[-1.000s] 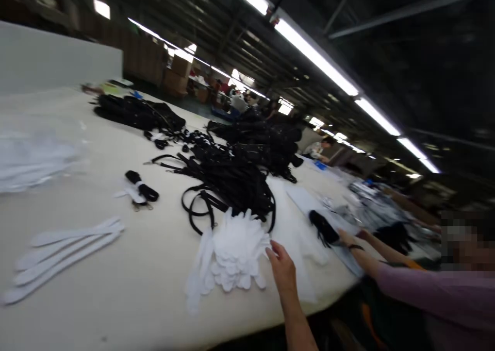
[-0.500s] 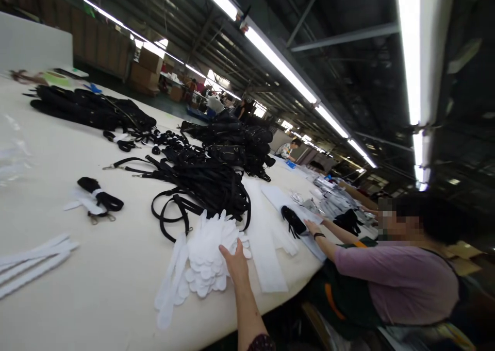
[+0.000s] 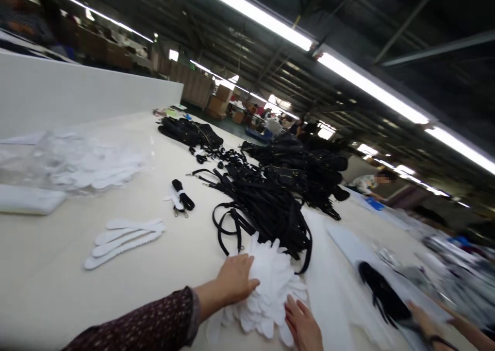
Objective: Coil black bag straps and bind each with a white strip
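Note:
A heap of white strips (image 3: 270, 279) with rounded ends lies on the pale table (image 3: 147, 310). My left hand (image 3: 235, 279) rests on the heap's left side, fingers over the strips and thumb apart. At the heap's right edge, my right hand (image 3: 302, 322) touches the strips with its fingers spread. Black straps (image 3: 266, 201) with metal clips are piled just beyond. A bundled black strap (image 3: 181, 195) with a white band lies to the left, and several loose white strips (image 3: 124, 237) are nearer me.
Plastic-wrapped white pieces (image 3: 85, 160) lie far left. Black bags (image 3: 301, 160) are stacked at the back. White sheets (image 3: 328, 279) are on the right, where a person's hands (image 3: 425, 320) are by a black item (image 3: 381, 289).
The view has swung left. My left hand has come into view and onto the white heap. My right hand stays at the heap's right side. The person's head has left the view.

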`<action>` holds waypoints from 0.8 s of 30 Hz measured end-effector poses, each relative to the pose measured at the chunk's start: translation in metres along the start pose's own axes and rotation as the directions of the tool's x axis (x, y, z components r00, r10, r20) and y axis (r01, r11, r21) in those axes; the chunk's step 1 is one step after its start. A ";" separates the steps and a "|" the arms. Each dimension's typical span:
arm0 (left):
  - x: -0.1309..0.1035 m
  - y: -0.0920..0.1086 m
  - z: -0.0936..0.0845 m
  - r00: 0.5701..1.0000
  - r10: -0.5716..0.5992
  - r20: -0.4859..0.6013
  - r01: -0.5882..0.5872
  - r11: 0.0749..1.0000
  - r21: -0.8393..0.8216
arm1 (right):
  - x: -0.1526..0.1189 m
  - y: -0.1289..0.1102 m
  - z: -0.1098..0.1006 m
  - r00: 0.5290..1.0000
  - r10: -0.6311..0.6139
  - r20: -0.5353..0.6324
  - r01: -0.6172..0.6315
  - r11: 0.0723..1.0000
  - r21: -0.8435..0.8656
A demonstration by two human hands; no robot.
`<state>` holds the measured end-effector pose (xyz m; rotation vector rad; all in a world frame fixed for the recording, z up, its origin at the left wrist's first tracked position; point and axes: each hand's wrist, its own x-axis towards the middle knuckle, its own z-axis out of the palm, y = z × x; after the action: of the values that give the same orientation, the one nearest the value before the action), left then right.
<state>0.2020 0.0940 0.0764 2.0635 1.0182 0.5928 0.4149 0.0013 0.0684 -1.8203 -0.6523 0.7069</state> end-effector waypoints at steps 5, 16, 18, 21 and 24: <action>0.020 -0.003 0.002 0.997 0.042 -0.071 -0.028 0.983 0.179 | 0.013 0.003 -0.003 0.973 0.180 0.143 -0.186 0.982 0.028; 0.023 -0.004 0.039 0.994 0.101 0.027 -0.104 0.917 0.384 | 0.012 0.015 0.005 0.978 -0.191 0.087 0.209 0.929 -0.307; 0.025 -0.008 0.046 0.996 0.088 0.025 -0.090 0.915 0.393 | 0.011 0.018 0.000 0.979 -0.200 0.045 0.202 0.904 -0.376; 0.027 -0.016 0.049 0.998 0.064 0.012 -0.063 0.913 0.402 | 0.009 0.022 -0.005 0.982 -0.187 0.021 0.176 0.871 -0.458; 0.026 -0.019 0.051 0.999 0.035 0.003 -0.033 0.915 0.401 | 0.008 0.018 -0.003 0.984 -0.172 0.047 0.172 0.853 -0.493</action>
<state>0.2424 0.1021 0.0320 2.4416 1.1863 0.4294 0.4241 -0.0010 0.0510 -2.1904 -1.0598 0.4409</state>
